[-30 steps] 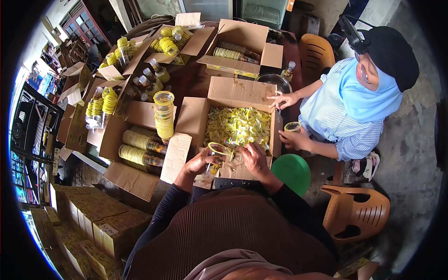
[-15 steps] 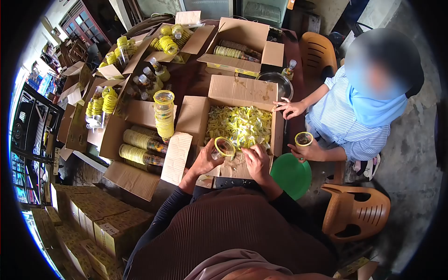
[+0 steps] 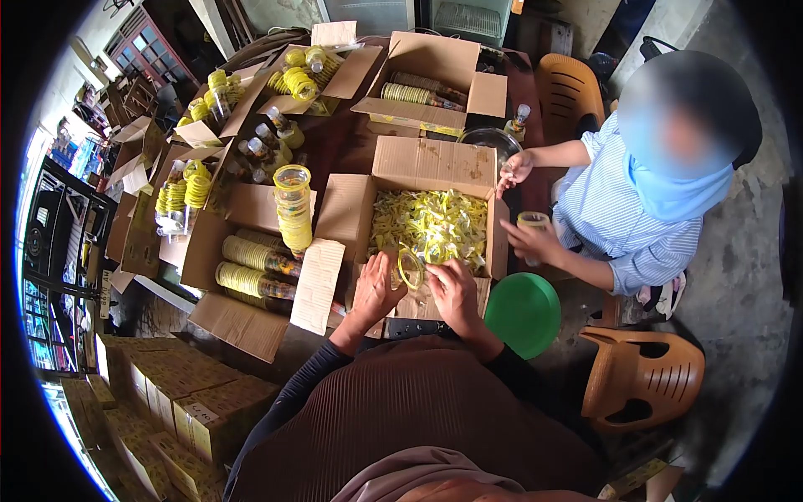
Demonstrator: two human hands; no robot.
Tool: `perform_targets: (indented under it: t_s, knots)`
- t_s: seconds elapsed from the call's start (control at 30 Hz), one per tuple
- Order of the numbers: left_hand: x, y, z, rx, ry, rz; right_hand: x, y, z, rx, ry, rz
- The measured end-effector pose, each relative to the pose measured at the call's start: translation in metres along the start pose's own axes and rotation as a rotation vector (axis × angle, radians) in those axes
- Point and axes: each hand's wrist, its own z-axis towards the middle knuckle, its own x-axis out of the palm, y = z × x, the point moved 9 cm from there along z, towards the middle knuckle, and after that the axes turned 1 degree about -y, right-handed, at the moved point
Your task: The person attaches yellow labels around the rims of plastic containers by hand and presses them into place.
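A clear cup with a yellow rim (image 3: 410, 268) is tilted at the near edge of an open carton. My left hand (image 3: 378, 289) is closed round the cup's side. On the other side of its rim is my right hand (image 3: 454, 290), fingers pinched together; what they hold, if anything, is too small to tell. Yellow and white packets (image 3: 431, 222) fill the carton (image 3: 433, 159) beyond both hands. To the left, a tall stack of yellow-rimmed cups (image 3: 293, 205) stands upright.
A person (image 3: 648, 188) at the right holds another cup (image 3: 534, 220). A green round lid or basin (image 3: 523, 315) lies near my right forearm. Cartons of stacked cups (image 3: 255, 322) fill the left side. An orange chair (image 3: 642, 376) stands at the lower right.
My left hand has turned the cup so that its rim now faces my right hand. The person's left and right hands have moved near the carton's right side.
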Motion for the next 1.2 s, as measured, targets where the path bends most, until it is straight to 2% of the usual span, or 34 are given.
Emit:
perform_targets:
  t_s: [0.1,0.27,0.33,0.4,0.6,0.83,1.03,1.13,1.2]
  knots:
    - [-0.005,-0.020,0.001,0.044,-0.001,-0.025,0.008,0.002,-0.003,-0.070,0.035,-0.132]
    - [-0.002,-0.030,-0.001,0.086,-0.034,0.039,0.006,-0.009,0.001,0.000,0.034,-0.122]
    - [-0.001,-0.027,-0.001,0.088,-0.043,0.048,-0.003,0.001,0.003,-0.027,-0.006,-0.026]
    - [0.000,-0.027,0.000,0.093,-0.052,0.056,-0.001,0.001,0.001,0.009,0.019,0.001]
    - [0.005,-0.030,-0.001,0.115,-0.047,0.052,0.016,-0.019,0.000,0.046,0.169,-0.179]
    - [0.008,-0.025,0.002,0.079,-0.046,-0.022,0.004,-0.007,0.002,0.026,0.055,-0.045]
    - [0.012,-0.027,-0.001,0.132,-0.067,-0.009,0.016,-0.029,-0.004,-0.023,0.195,-0.204]
    - [0.006,-0.027,0.003,0.097,-0.087,-0.125,0.026,-0.058,-0.014,0.035,0.162,-0.242]
    - [0.004,-0.023,0.002,0.070,-0.097,-0.199,0.030,-0.093,-0.023,0.264,0.113,-0.005]
